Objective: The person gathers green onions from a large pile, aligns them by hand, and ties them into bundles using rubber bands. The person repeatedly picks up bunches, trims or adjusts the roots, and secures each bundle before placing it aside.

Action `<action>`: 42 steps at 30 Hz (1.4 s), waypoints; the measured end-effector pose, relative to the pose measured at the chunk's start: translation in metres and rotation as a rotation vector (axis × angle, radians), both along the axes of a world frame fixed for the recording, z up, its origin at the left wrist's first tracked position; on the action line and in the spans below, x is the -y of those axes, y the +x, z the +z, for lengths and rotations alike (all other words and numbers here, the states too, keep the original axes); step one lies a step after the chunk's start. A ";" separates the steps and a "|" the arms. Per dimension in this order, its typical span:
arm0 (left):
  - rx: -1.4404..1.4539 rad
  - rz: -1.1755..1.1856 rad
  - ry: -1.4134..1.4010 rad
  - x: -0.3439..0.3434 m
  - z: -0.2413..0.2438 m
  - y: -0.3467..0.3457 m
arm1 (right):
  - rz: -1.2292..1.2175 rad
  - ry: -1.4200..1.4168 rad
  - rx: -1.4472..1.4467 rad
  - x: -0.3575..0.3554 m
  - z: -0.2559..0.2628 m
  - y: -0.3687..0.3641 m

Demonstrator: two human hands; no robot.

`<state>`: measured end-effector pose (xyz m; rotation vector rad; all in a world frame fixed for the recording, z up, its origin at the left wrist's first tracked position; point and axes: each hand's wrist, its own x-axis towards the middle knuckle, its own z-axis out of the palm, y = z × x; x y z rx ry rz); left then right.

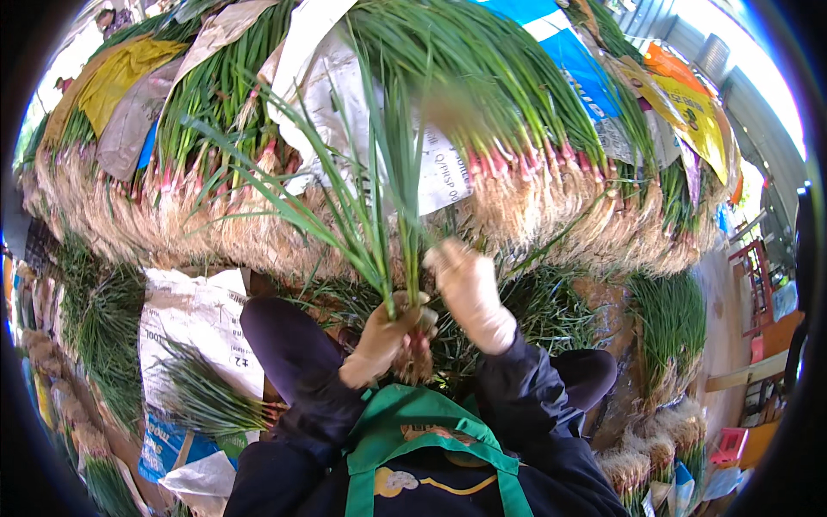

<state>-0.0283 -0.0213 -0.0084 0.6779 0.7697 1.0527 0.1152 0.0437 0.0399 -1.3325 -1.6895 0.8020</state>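
Observation:
My left hand [386, 337], in a pale glove, is closed around the lower stems of a small bunch of green onions [381, 252]. Their green leaves fan upward, and the reddish bulbs and roots hang below the fist. Close on the right, my right hand [466, 287], also gloved, is blurred beside the stems; whether its fingers hold a leaf cannot be told. In front of me lies a long heap of green onions [517, 123], with its pale roots facing me. A white printed sack [446, 174] lies partly over the heap.
Loose leaves [549, 304] litter the floor below the heap. On the left, a small onion bunch [213, 394] lies on a printed sack [187, 310]. Another pile of onions [669, 323] lies at right, near root-up bundles [652, 452] and a pink stool [731, 446].

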 end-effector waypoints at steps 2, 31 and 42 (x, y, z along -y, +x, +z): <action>-0.050 -0.327 -0.083 0.022 0.037 -0.031 | -0.100 -0.160 -0.142 -0.017 -0.009 0.042; -0.033 -0.312 0.132 -0.112 0.093 -0.019 | 0.026 -0.054 -0.167 -0.012 0.044 0.068; 0.075 -0.310 0.060 -0.101 0.087 -0.026 | 0.608 0.157 -0.106 -0.035 0.024 0.033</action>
